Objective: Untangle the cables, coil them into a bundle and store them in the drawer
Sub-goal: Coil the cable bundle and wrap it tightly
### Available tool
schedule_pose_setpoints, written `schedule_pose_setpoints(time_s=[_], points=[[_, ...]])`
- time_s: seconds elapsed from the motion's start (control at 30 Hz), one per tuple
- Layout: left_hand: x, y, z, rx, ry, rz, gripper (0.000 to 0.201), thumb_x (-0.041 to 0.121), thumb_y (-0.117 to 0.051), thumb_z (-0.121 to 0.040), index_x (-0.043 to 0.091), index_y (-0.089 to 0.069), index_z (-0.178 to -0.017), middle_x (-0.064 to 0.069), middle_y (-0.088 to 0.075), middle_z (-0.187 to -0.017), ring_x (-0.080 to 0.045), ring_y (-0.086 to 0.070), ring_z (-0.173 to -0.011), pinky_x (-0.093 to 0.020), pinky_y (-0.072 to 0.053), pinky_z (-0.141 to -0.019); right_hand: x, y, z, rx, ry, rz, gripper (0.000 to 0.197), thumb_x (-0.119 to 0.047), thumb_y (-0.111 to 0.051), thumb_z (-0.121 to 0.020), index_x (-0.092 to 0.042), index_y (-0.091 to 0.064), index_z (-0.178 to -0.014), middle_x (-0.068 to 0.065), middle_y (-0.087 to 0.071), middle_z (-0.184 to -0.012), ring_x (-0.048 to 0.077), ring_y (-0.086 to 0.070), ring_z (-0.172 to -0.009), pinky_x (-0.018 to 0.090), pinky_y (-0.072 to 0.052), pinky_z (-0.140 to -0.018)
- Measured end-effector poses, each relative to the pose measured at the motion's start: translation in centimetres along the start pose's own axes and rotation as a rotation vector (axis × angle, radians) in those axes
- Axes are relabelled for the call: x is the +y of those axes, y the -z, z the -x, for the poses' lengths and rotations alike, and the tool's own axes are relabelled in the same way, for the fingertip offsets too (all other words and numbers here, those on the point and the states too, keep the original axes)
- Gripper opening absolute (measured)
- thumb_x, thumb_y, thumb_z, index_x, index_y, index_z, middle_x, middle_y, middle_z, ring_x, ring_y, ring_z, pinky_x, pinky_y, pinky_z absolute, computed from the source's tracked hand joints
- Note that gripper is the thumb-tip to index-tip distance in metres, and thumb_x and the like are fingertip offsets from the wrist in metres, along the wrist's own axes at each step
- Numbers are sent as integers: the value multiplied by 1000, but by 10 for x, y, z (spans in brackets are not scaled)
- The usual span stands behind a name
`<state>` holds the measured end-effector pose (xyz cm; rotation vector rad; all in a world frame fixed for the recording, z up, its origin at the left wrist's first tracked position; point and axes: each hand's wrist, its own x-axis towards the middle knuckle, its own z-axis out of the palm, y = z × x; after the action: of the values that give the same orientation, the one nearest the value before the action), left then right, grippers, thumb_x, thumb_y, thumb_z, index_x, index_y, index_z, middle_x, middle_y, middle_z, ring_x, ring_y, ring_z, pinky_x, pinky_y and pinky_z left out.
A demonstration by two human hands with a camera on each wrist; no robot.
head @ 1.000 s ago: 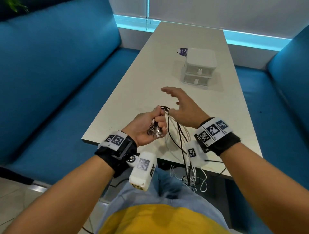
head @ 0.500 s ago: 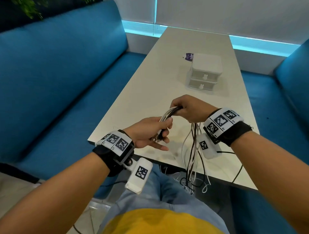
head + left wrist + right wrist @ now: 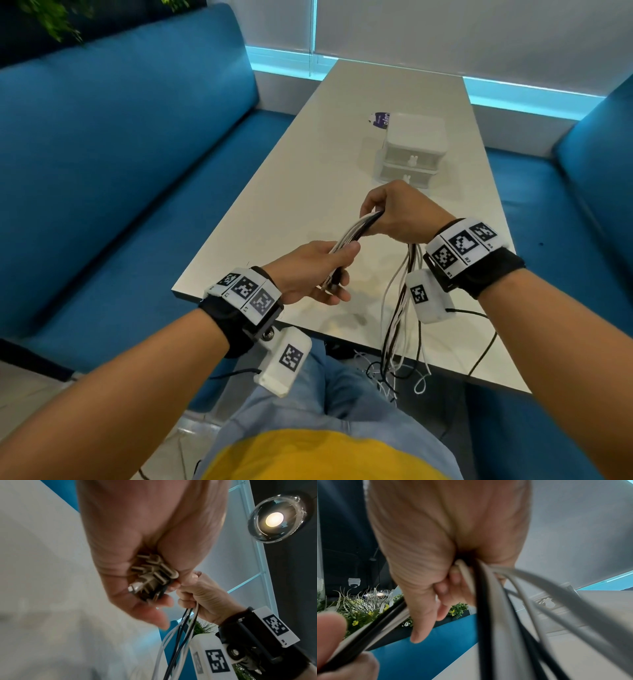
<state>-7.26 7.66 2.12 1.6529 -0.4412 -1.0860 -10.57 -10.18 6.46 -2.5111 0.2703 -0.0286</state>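
A bunch of white and black cables [image 3: 356, 230] runs taut between my two hands above the near end of the white table [image 3: 308, 178]. My left hand [image 3: 320, 270] grips the plug ends [image 3: 150, 577] of the cables. My right hand [image 3: 394, 212] is closed around the cables [image 3: 481, 601] farther along, and the rest hangs down from it past the table's front edge [image 3: 399, 329] toward my lap. A small white two-drawer box [image 3: 412, 150] stands mid-table beyond my right hand, both drawers closed.
Blue sofas [image 3: 120, 164] flank the table on both sides. A small purple tag [image 3: 380, 120] lies behind the drawer box. Thin black wires from the wrist cameras [image 3: 479, 346] trail near the table's front edge.
My right hand went from open to closed around the cables and slid away from the left hand toward the drawer box, stretching the bunch between them. The left hand kept its hold.
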Motion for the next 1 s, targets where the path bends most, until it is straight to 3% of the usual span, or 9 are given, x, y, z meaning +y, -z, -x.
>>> schedule_pose_setpoints(time_s=[0.07,0.23,0.37,0.47,0.63,0.77,0.87,1.0], points=[[-1,-2,-1,12,-21,-9,29,44,-52,-95,16,-50,-88,-4,-54,-72,-16,-57,-58,-26,-51,-55,1,0,0,22,3,5,21,-25,-83,-73,-11,-69,-78,-5,-51,-54,9,-43,-45,22,-35,-48],[-7,1,-2,3,-47,-10,25,37,-61,-92,15,-50,-87,-3,-55,-69,-14,-56,-57,-23,-47,-53,-2,-1,2,4,22,11,19,-25,-82,-74,-12,-69,-79,-3,-53,-57,10,-44,-50,23,-37,-51],[-8,5,-5,28,-52,6,23,36,-59,-93,14,-53,-88,-4,-56,-69,-15,-61,-59,-21,-45,-50,-1,2,4,-153,20,-15,9,-23,-77,-80,-18,-69,-80,-1,-61,-66,10,-48,-55,25,-40,-56],[-9,5,-5,11,-43,0,27,40,-53,-96,14,-52,-86,-3,-55,-67,-15,-57,-58,-21,-44,-49,-1,2,6,-226,-11,-5,9,-23,-75,-81,-20,-67,-78,2,-59,-67,14,-47,-55,27,-41,-53],[-10,3,-5,-10,-36,-30,34,42,-51,-96,12,-50,-80,-4,-54,-66,-19,-63,-66,-24,-49,-53,-2,0,8,-228,-12,18,11,-22,-77,-79,-21,-66,-77,-8,-58,-61,1,-45,-44,19,-35,-50],[-10,1,-5,-34,-9,-74,31,42,-51,-96,14,-49,-84,-2,-51,-64,-15,-51,-55,-23,-45,-51,-1,0,9,-219,-3,58,11,-23,-78,-78,-21,-68,-77,-10,-61,-65,1,-49,-54,20,-37,-58],[-11,4,-5,-40,8,-155,30,42,-51,-97,15,-50,-85,0,-48,-64,-12,-44,-52,-21,-38,-48,-2,0,9,-247,-16,114,10,-21,-77,-79,-21,-68,-78,-11,-59,-62,2,-48,-52,20,-36,-56],[-7,12,-6,-51,-30,-229,26,36,-53,-97,13,-59,-86,0,-42,-63,-11,-37,-50,-19,-31,-45,-6,2,10,-290,-38,139,15,-30,-79,-77,-19,-70,-78,-14,-47,-45,1,-39,-40,20,-31,-50]])
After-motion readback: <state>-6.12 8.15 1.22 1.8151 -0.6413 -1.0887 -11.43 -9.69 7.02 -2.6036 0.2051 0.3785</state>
